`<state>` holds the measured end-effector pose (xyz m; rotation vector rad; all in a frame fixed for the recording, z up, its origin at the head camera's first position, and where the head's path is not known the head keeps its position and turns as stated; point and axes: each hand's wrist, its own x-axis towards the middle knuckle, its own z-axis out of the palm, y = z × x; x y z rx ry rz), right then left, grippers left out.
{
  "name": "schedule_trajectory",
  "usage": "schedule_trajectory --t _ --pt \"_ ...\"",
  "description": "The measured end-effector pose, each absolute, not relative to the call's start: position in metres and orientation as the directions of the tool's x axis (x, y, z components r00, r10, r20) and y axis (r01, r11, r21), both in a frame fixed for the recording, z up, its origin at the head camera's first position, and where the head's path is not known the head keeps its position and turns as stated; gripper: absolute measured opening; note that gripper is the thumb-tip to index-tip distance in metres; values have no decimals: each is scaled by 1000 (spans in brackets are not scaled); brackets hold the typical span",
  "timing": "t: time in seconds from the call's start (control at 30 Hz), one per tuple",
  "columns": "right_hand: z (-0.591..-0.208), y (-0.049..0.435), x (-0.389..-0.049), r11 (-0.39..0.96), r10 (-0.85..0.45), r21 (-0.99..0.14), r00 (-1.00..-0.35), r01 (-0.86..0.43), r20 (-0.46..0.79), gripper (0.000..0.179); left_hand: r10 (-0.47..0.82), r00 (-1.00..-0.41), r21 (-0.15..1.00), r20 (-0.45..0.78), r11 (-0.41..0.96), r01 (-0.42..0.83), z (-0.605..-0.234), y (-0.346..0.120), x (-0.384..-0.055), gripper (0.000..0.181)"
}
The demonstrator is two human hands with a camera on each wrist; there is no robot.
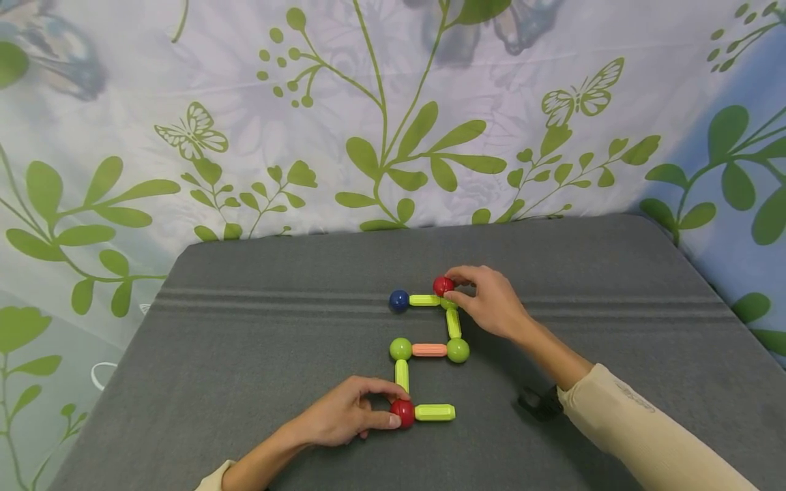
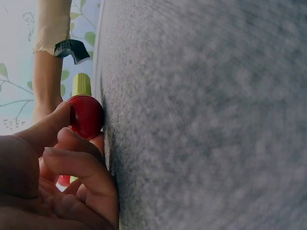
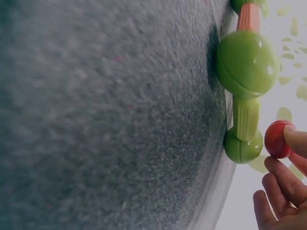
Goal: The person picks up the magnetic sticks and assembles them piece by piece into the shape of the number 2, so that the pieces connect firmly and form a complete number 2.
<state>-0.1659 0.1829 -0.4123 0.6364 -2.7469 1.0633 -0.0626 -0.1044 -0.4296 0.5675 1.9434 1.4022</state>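
On the grey surface lies a zigzag of magnetic balls and rods. My left hand point(image 1: 346, 412) pinches a red ball point(image 1: 403, 414) at its near corner, between thumb and fingers; a yellow-green rod point(image 1: 434, 412) sticks out rightward from that ball. My right hand point(image 1: 488, 300) holds another red ball point(image 3: 277, 139) at the far corner. In the right wrist view this ball is raised off the surface, with a small gap to the green ball point(image 3: 243, 144) there. A blue ball point(image 1: 398, 301) ends the far yellow-green rod point(image 1: 424, 300). An orange rod point(image 1: 429, 350) joins two green balls in the middle.
The padded grey surface point(image 1: 276, 341) extends around the zigzag on all sides. Behind it hangs a curtain point(image 1: 245, 136) printed with leaves and butterflies. A black wrist device point(image 1: 539, 404) sits at the right sleeve point(image 1: 638, 423).
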Motion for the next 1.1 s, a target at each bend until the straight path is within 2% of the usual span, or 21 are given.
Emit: schedule_trajectory --t 0.37,1.1 --pt "-407 181 -134 626 -393 -606 -870 -490 297 30 676 -690 942 -259 333 -28 -430 -103 -62 27" --pt "-406 176 -84 566 -423 -655 -858 -501 291 30 675 -699 941 -236 337 7 -430 -103 -61 25"
